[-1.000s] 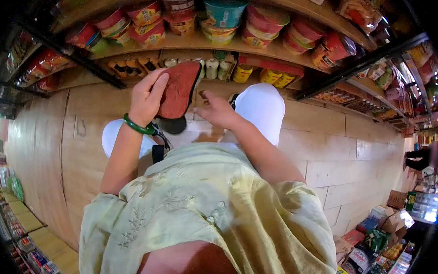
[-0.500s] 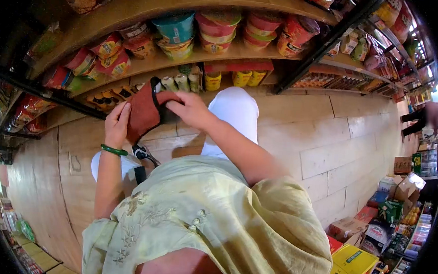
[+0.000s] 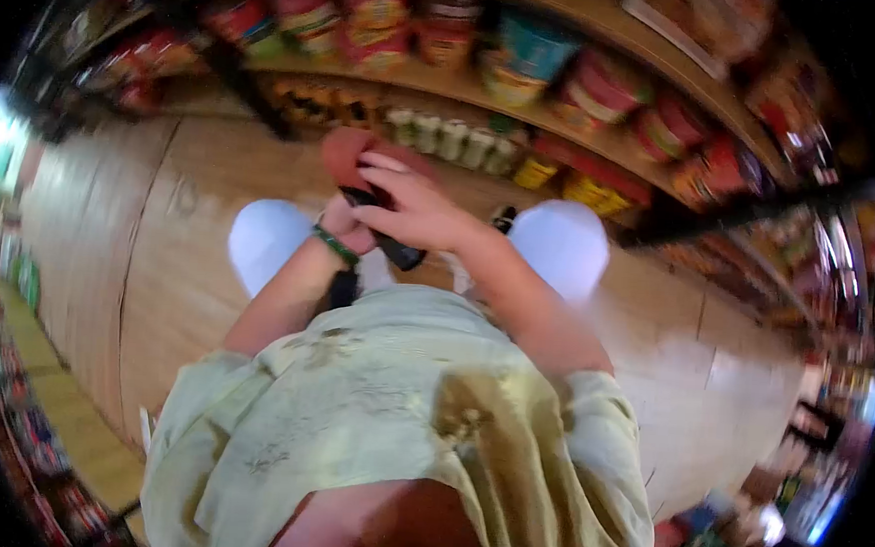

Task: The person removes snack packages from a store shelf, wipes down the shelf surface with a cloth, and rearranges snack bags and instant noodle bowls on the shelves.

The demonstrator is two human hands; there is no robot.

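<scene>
A reddish-brown cloth item with black edging (image 3: 343, 153) is between my two hands, in front of my waist; its exact kind I cannot make out. My left hand (image 3: 348, 226), with a green bangle (image 3: 335, 246) on the wrist, grips it from the left and is partly covered. Across the top lies my right hand (image 3: 419, 210), its fingers bent over the cloth and the black part (image 3: 399, 252). Motion blurs the fingertips. My knees, in white trousers (image 3: 559, 247), stick out on both sides.
Ahead is a shelf with instant noodle tubs (image 3: 526, 60) and, below, yellow containers (image 3: 538, 169). Dark shelf posts (image 3: 237, 79) stand at left and right. Cartons and goods (image 3: 712, 536) are piled at the lower right. A low yellowish shelf (image 3: 62, 386) runs along the left.
My view has turned, so the shelf appears shifted right. My hands have come closer together and nearer my body, and the cloth item looks more bunched, its black part now below.
</scene>
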